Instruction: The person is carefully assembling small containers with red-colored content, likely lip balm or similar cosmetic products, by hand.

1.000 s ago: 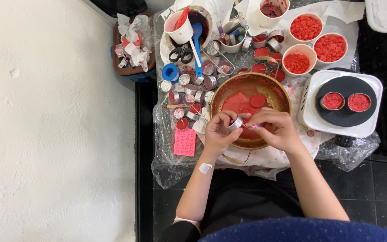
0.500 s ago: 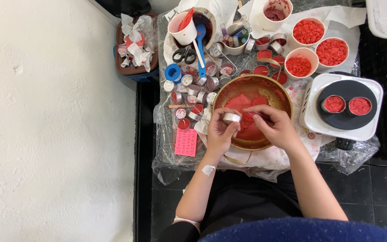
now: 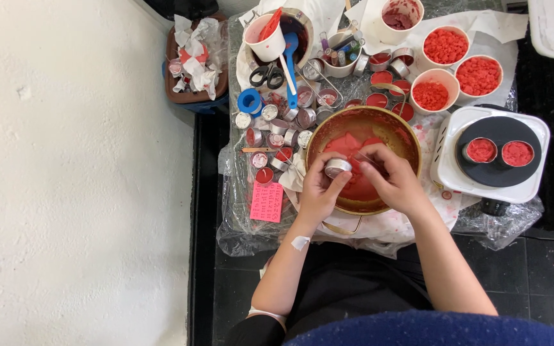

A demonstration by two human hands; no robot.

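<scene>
the left hand (image 3: 318, 192) is pinching a little tin cup (image 3: 337, 168) over the big bowl (image 3: 400, 136). the right hand (image 3: 395, 182), just beside it, is closing on something i cannot make out. the cup looks light, thin, bendy; holding its sides seems best.

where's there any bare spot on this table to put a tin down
Little room. The left half is packed with small tins, scissors and a blue spoon. Free patches: the plastic sheet below the pink card, and the white rim of the hot plate. The left hand and right hand fill the bowl.
</scene>
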